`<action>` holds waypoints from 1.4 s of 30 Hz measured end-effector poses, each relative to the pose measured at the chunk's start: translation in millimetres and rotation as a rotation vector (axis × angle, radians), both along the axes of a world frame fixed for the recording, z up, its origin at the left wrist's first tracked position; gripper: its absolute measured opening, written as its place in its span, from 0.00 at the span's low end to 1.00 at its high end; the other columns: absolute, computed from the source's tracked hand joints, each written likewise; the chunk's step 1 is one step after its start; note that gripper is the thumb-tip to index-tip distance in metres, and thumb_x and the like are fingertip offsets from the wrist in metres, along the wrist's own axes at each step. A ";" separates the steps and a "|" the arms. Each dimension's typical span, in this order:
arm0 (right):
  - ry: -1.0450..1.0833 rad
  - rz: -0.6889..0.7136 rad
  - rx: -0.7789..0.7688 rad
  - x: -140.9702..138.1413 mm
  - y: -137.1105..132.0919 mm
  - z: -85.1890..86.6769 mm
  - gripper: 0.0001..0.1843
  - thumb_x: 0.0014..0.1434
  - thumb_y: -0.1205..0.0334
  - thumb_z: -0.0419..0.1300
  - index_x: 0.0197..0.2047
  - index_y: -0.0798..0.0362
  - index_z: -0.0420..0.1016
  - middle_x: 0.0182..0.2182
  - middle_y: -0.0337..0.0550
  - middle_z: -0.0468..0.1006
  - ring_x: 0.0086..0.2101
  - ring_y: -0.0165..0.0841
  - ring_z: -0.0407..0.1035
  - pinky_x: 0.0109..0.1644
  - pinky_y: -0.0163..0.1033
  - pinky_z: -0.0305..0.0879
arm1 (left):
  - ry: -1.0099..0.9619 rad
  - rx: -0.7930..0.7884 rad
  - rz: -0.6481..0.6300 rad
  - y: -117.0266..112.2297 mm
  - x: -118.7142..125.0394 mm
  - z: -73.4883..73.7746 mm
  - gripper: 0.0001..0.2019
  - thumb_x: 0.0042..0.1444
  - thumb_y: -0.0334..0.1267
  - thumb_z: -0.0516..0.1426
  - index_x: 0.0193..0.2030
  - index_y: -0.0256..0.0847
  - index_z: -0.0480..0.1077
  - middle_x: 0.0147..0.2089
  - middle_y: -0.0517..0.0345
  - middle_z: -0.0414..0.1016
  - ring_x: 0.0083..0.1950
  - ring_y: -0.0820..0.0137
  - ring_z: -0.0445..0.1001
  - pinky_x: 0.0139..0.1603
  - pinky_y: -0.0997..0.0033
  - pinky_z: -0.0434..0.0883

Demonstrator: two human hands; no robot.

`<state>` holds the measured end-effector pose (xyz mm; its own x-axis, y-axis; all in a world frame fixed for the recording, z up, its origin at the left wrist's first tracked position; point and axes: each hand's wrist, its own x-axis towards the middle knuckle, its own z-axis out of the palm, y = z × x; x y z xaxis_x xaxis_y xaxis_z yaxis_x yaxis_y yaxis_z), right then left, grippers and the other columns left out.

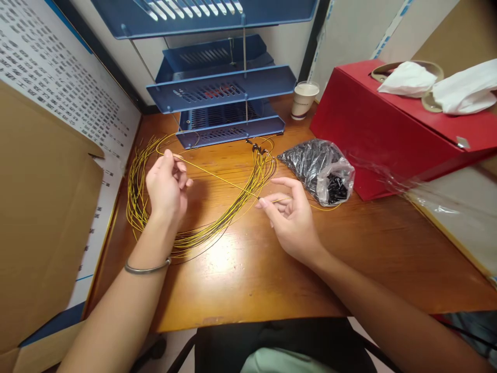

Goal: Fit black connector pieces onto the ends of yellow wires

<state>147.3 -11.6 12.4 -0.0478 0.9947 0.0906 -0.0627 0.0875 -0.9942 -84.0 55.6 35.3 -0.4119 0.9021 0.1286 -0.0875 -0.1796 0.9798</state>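
Note:
A thin yellow wire (217,176) runs taut between my two hands. My left hand (167,186) pinches it at one end of the stretch, above the left side of a coiled bundle of yellow and black wires (217,228) on the table. My right hand (291,215) pinches the wire between thumb and finger, where a small dark piece shows at the fingertips. From there the wire trails off to the right. Right of the bundle lies a clear plastic bag (310,166) of small black pieces, its mouth turned toward me.
A blue tiered file rack (229,132) stands at the back of the wooden table (248,295). A paper cup (304,101) is beside it. On the right sits a red box (373,129) with a tape roll and tissues on top. Cardboard (42,217) stands at the left.

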 end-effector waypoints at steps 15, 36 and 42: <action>-0.006 -0.010 0.059 -3.6 -2.3 -1.8 0.20 0.62 0.59 0.66 0.53 0.45 0.62 0.31 0.36 0.80 0.32 0.32 0.78 0.30 0.37 0.68 | 0.194 0.017 -0.446 -32.5 60.4 -11.3 0.22 0.60 0.55 0.63 0.26 0.38 0.77 0.20 0.60 0.71 0.18 0.79 0.61 0.19 0.75 0.59; -0.163 -0.109 0.221 2.4 2.2 -9.1 0.05 0.66 0.61 0.63 0.45 0.48 0.76 0.40 0.44 0.81 0.40 0.34 0.80 0.36 0.37 0.73 | 0.156 0.025 -0.272 -24.8 57.0 -14.6 0.20 0.56 0.53 0.66 0.28 0.35 0.78 0.25 0.57 0.78 0.19 0.80 0.65 0.22 0.78 0.65; -0.208 -0.085 0.211 5.0 1.8 -9.2 0.06 0.67 0.61 0.61 0.47 0.49 0.77 0.40 0.46 0.82 0.41 0.36 0.80 0.35 0.38 0.73 | 0.001 0.003 -0.271 -23.4 57.2 -15.7 0.21 0.53 0.56 0.67 0.34 0.36 0.78 0.25 0.60 0.77 0.18 0.81 0.65 0.19 0.79 0.65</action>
